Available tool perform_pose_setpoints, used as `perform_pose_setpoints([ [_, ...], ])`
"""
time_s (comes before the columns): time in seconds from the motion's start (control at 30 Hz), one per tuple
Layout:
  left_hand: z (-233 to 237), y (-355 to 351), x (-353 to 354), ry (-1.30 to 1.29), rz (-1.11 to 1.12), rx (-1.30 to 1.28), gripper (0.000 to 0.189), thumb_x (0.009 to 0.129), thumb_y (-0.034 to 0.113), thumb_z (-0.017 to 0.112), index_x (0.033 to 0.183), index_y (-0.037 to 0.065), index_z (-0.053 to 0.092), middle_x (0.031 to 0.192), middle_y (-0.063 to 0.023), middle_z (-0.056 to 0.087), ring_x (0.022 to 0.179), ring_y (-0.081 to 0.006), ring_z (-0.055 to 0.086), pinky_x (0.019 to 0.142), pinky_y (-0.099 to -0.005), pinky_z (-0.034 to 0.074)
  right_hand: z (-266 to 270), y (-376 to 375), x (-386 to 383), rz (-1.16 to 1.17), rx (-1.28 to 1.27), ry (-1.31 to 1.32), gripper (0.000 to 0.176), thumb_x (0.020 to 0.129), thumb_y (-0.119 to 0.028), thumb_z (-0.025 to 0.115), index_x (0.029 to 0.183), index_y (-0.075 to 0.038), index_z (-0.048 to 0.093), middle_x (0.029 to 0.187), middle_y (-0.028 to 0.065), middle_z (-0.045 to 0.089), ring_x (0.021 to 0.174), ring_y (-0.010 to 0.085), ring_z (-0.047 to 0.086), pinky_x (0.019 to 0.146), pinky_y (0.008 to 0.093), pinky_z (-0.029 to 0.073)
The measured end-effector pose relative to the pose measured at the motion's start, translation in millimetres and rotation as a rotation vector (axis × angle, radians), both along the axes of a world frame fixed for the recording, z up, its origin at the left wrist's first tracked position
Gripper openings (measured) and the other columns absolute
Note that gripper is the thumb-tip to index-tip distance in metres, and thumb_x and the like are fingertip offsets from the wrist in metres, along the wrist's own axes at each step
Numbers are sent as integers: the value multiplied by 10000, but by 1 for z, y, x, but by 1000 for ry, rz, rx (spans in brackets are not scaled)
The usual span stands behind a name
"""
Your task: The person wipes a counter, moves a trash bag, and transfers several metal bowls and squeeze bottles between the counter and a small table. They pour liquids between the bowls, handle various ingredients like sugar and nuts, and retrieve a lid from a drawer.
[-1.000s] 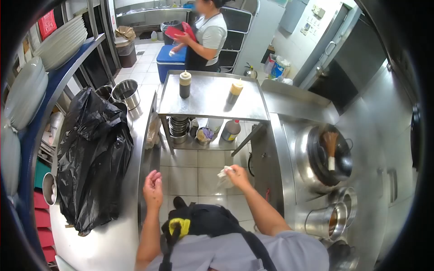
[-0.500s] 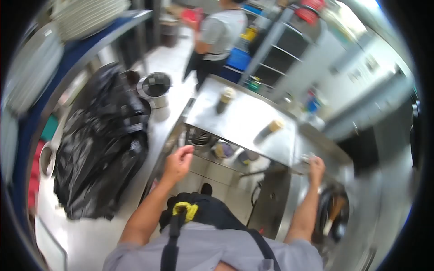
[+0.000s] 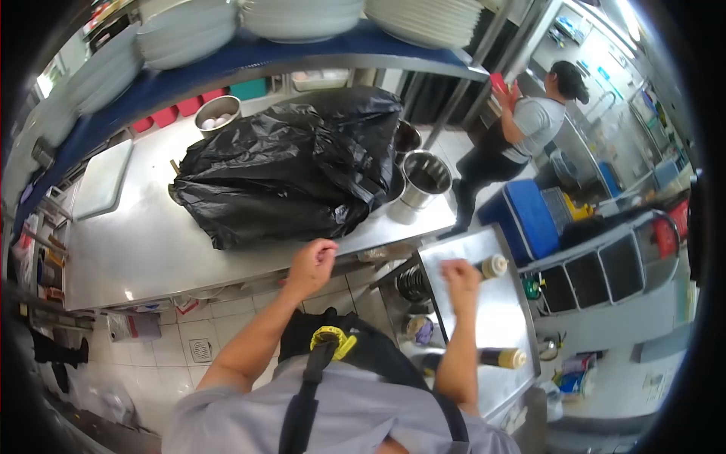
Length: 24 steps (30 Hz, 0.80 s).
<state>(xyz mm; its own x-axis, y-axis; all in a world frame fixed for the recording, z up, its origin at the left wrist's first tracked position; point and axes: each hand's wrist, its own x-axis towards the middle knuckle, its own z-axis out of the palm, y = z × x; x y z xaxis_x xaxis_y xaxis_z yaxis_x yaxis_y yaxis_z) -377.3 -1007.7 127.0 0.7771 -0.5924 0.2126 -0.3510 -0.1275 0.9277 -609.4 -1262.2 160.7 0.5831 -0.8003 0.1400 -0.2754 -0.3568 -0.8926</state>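
Steel worktop (image 3: 140,253) is carrying a black bag (image 3: 280,170), long axis running roughly along it. Bag is lying just beyond the left hand (image 3: 311,268), the nearer one, hovering half open, seemingly empty. Right hand (image 3: 460,283) is hanging above a side table (image 3: 501,312) near a squeeze bottle (image 3: 494,266), fingers bent; cannot tell if holding anything.

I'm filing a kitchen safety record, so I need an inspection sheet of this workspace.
Surface: long stainless-steel counter; smaller steel table nearby.
Things at hand: crumpled black plastic sheeting on the counter; two squeeze bottles with pale tops on the table.
Clutter: round metal bowl of white rounded items; flat white rectangular board.
Hands: left hand by the counter's edge, fingers curled; right hand above the table; contents unclear.
Cables: nothing seen.
Surroundings: stacked white plates on a blue-surfaced shelf; co-worker; blue lidded box.
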Motion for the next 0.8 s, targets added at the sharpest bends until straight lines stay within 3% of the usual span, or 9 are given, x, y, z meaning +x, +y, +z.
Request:
perform_pose_setpoints([
  [0.03,2,14,7,-36,87,27,168,908,147,601,1010,30,667,843,-103,696,762,-154,667,704,-291,521,24,28,37,51,31,156,148,851,-104,683,953,2,707,816,74,700,763,136,647,685,269,513],
  [0.1,-7,39,24,-25,169,-30,164,902,134,609,1016,30,666,875,-106,703,795,-168,679,725,-296,527,-13,40,86,231,215,-7,316,858,-153,711,1113,23,652,965,101,695,778,144,648,676,268,521],
  [0.17,-8,47,30,-29,208,-34,163,896,124,617,1021,31,666,904,-111,708,814,-183,688,740,-301,531,-30,51,132,188,515,-86,502,858,-212,737,1252,40,556,1120,126,647,778,157,649,648,280,525],
  [0.27,7,54,34,-34,185,64,169,879,115,628,1024,38,670,943,-120,705,836,-217,694,761,-319,539,-46,51,184,92,812,-41,754,814,-285,779,1380,41,403,1090,132,620,763,198,655,598,292,503],
  [0.37,11,42,40,-143,71,23,186,862,112,638,1030,41,674,946,-127,696,860,-244,690,762,-338,539,-55,58,207,62,874,-18,571,826,-282,765,1234,36,524,1016,111,630,710,179,632,557,288,468],
  [0.4,10,38,43,-198,36,74,240,835,114,660,1068,53,664,1004,-116,684,936,-274,668,810,-360,527,-53,62,209,80,784,-19,319,845,-262,735,979,-2,609,867,81,631,631,148,589,517,293,428],
  [0.53,28,8,56,-497,-37,64,485,788,174,722,1232,54,567,1076,-127,644,1024,-318,606,867,-412,469,-5,85,209,119,505,42,260,871,-231,680,740,-31,578,669,30,576,543,113,520,494,277,396],
  [0.7,40,-29,66,-664,-46,210,740,731,256,773,1343,0,445,1067,-167,599,1025,-348,557,820,-441,420,28,92,218,287,472,-22,284,905,-256,673,751,-37,579,635,-3,530,536,79,515,473,249,372],
  [0.8,29,-40,79,-609,2,192,665,739,205,736,1303,-24,468,932,-181,625,851,-364,596,748,-443,431,45,87,217,519,349,92,297,921,-289,664,907,8,662,725,15,600,617,90,557,552,242,434],
])
